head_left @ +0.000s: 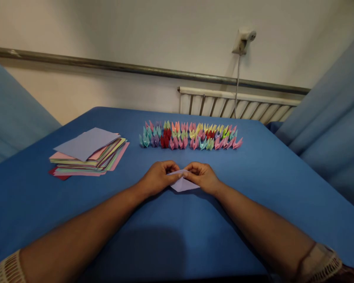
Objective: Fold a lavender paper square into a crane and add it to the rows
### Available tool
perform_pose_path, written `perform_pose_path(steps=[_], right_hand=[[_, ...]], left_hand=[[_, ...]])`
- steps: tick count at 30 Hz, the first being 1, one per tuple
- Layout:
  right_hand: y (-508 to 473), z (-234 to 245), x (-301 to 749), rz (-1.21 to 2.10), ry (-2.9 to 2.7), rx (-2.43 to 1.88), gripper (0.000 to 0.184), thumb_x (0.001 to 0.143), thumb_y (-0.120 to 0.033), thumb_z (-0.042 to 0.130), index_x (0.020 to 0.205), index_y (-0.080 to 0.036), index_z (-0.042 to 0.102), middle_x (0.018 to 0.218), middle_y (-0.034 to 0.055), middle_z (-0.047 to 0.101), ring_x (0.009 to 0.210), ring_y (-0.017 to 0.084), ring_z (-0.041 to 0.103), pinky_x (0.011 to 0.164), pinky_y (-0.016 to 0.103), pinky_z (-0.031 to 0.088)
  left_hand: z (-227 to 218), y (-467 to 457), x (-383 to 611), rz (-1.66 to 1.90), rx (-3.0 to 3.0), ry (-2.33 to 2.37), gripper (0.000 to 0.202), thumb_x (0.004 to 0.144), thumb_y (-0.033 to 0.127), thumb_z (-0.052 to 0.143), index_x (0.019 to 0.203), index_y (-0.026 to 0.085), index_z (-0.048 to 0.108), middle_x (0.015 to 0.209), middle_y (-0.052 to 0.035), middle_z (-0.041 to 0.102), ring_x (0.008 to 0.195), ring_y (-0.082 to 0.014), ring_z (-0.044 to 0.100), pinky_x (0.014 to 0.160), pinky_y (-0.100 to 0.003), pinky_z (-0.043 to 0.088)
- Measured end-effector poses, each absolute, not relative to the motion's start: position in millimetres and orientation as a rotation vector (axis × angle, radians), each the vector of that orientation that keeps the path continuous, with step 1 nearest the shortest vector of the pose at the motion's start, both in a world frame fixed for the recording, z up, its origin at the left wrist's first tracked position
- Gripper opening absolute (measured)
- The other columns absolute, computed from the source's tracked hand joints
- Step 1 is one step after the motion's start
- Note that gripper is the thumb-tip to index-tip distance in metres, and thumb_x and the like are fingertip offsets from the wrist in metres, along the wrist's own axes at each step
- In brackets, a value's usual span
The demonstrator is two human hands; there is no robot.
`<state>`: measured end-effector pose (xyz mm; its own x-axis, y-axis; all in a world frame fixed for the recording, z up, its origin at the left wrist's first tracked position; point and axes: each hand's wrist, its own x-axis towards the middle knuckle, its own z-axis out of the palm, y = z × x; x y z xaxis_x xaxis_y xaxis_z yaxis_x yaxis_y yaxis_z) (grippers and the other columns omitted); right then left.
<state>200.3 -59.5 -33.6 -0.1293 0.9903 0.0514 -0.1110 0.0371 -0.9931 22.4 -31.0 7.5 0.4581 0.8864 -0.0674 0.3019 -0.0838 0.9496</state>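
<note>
A small sheet of lavender paper (183,185), partly folded, is between my two hands just above the middle of the blue table. My left hand (159,177) pinches its left side, thumb on top and fingers curled behind. On the opposite side my right hand (203,177) grips the paper the same way, and both thumb tips nearly meet at a crease near its upper middle. The fingers hide the paper's far edge. Beyond the hands stand rows of small folded paper cranes (183,142) in pink, red, yellow, green and turquoise.
To the left lies a loose stack of coloured paper sheets (106,159), a lavender one on top. A blue cloth (271,173) covers the table. Behind it are a white radiator (218,100), a wall pipe (135,68) and a plugged socket (241,42). Blue curtains (336,118) hang at both sides.
</note>
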Motion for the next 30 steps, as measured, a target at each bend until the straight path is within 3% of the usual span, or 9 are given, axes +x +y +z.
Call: perform_pose_path(steps=[4,8,18,30], right_hand=[[-56.8,-28.9,204.4,1.394,-0.993,-1.006,0.028,0.07,-0.04,0.071,0.087,-0.019,0.065,0.076,0.0013,0.069,0.064,0.015,0.065,0.058,0.026,0.049],[-59.1,-26.1,202.9,1.43,-1.055,-0.931,0.035,0.066,-0.028,0.075,0.098,-0.02,0.063,0.092,0.004,0.069,0.074,0.015,0.067,0.062,0.026,0.05],[-57.5,-27.6,200.0,1.326,-1.106,-0.995,0.035,0.066,-0.047,0.078,0.072,-0.017,0.062,0.057,-0.003,0.061,0.05,0.009,0.053,0.05,0.023,0.042],[-59.8,-26.6,199.0,1.334,-1.187,-1.042,0.037,0.063,-0.048,0.078,0.063,-0.019,0.055,0.052,-0.0052,0.055,0.044,0.007,0.046,0.045,0.022,0.037]], left_hand=[[3.0,-26.1,21.6,0.875,1.291,1.08,0.025,0.064,0.031,0.078,0.072,0.015,0.06,0.063,0.0024,0.06,0.053,-0.0088,0.051,0.05,-0.02,0.037],[0.6,-25.8,21.2,0.924,0.975,0.976,0.027,0.065,0.025,0.08,0.075,0.015,0.057,0.068,0.0008,0.063,0.059,-0.0102,0.058,0.057,-0.021,0.044],[2.8,-37.5,26.6,0.72,0.948,0.824,0.024,0.071,0.025,0.078,0.08,0.014,0.058,0.081,-0.0049,0.069,0.075,-0.0164,0.066,0.074,-0.031,0.052],[2.5,-41.2,31.1,0.767,1.248,0.916,0.031,0.069,0.035,0.077,0.088,0.014,0.065,0.078,-0.0013,0.068,0.069,-0.0142,0.062,0.068,-0.026,0.047]])
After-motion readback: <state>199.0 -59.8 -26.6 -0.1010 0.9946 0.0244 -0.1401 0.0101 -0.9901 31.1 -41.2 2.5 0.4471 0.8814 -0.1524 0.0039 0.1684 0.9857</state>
